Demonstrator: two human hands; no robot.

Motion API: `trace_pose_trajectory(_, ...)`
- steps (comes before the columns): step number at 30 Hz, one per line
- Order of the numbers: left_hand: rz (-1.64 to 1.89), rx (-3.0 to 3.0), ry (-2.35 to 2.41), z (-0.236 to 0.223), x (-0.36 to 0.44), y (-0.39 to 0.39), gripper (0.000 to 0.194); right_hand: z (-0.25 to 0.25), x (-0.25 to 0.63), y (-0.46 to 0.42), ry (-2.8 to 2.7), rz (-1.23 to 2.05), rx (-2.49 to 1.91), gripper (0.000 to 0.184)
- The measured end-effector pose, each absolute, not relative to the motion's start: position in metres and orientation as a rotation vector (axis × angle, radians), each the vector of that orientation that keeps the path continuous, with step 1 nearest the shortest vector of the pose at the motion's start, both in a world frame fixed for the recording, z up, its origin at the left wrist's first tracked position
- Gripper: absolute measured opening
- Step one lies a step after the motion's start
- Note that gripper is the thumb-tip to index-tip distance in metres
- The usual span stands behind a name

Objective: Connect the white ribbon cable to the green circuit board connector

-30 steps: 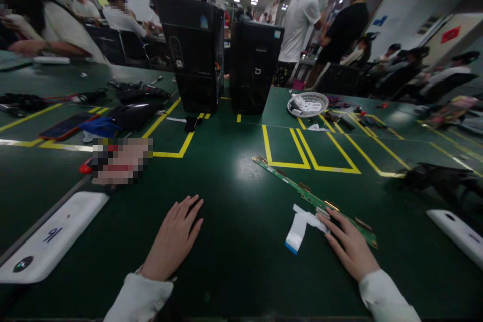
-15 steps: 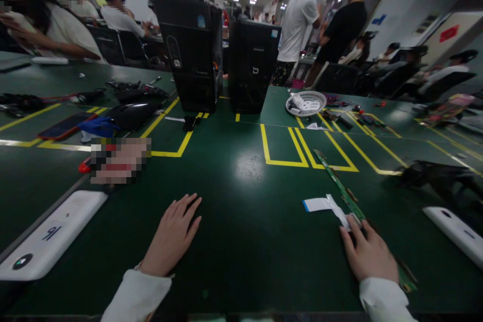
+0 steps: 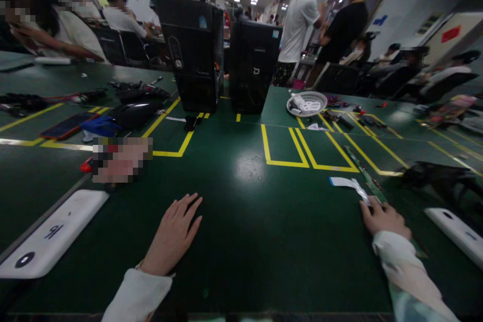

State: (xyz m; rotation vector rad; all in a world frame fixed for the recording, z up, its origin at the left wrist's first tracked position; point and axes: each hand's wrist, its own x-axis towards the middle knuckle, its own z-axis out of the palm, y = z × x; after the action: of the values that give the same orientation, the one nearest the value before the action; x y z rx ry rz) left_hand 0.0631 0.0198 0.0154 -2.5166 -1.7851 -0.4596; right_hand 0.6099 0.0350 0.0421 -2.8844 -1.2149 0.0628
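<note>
My left hand lies palm down on the green table with its fingers stretched out, holding nothing. At the right, my right hand grips a long, narrow green circuit board, fingers curled over its middle. The board slants across the table, its far end pointing up and left and its near end partly hidden by the hand and sleeve. A white flat ribbon cable with a blue tip runs from beside the right fingertips toward the left.
White oblong cases lie left and right. Two black computer towers stand at the back. A white basket holds small parts. Dark parts lie at right; a blue cloth lies left. Several people are beyond.
My right hand has moved right and away from me, and the circuit board with its ribbon cable has shifted with it. My left hand has stayed in place.
</note>
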Motion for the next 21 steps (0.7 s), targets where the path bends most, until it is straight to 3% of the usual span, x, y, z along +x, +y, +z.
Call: trace_pose_trajectory(21, -0.452, -2.518, -1.782, 0.015, 0.062, 0.019, 0.049, 0.038, 0.626, 0.063, -1.095, 0.066, -2.89, 0.067)
